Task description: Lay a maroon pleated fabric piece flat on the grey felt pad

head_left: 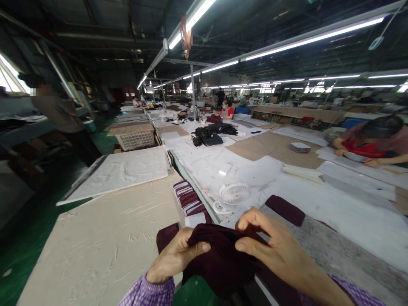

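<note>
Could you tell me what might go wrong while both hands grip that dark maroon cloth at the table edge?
The maroon cloth hangs partly over the gap between the tables, so it could slip down if the left hand or right hand loosens. The small white fan sits close ahead; a loose cloth edge might catch it. The stacked maroon pieces beside the gap could get knocked off.

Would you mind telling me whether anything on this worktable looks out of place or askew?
Only the small white fan: it lies tipped on its back. Both hands, left and right, grip dark maroon fabric.
</note>
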{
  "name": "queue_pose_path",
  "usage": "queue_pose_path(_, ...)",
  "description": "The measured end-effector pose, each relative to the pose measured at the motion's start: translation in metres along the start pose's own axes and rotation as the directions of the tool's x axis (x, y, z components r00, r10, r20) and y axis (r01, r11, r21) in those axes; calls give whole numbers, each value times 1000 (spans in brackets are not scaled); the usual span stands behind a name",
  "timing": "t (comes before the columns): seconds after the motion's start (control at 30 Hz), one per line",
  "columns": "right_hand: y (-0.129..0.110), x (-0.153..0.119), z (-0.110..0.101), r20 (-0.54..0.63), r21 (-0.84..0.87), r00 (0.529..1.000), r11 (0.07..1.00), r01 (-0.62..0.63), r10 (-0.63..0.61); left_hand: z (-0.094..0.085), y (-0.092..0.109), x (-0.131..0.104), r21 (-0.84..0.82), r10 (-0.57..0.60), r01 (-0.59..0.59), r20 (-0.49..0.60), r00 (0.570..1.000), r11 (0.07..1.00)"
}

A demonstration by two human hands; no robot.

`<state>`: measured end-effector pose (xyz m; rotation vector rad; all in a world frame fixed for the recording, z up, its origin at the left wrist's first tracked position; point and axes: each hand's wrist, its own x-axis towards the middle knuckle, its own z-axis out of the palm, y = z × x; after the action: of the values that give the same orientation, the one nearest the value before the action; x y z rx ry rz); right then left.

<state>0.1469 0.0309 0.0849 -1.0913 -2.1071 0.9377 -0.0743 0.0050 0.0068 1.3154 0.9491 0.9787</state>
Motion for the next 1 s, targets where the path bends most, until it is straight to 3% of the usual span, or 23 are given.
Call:
queue_pose_path(0.1, -6, 2, -6, 146, 119, 989, 992, -34, 16, -2, 3, 0, 62, -9, 3, 100, 995, 998)
queue_pose_path(0.2, -11, 7, -8, 229, 130, 973, 989, -65, 34, -3, 6, 0, 66, -17, 8, 143, 990, 998)
queue_pose_path(0.7, -12, 14, -5, 340, 274, 940, 954, -120, 21, -6, 8, -6, 65, 13, -25, 187, 982, 998)
queue_pose_path(1.0, -11, 12, 2, 386, 390, 923, 905, -170, 7, -10, 9, -6, 145, -10, -18, 191, 982, 989)
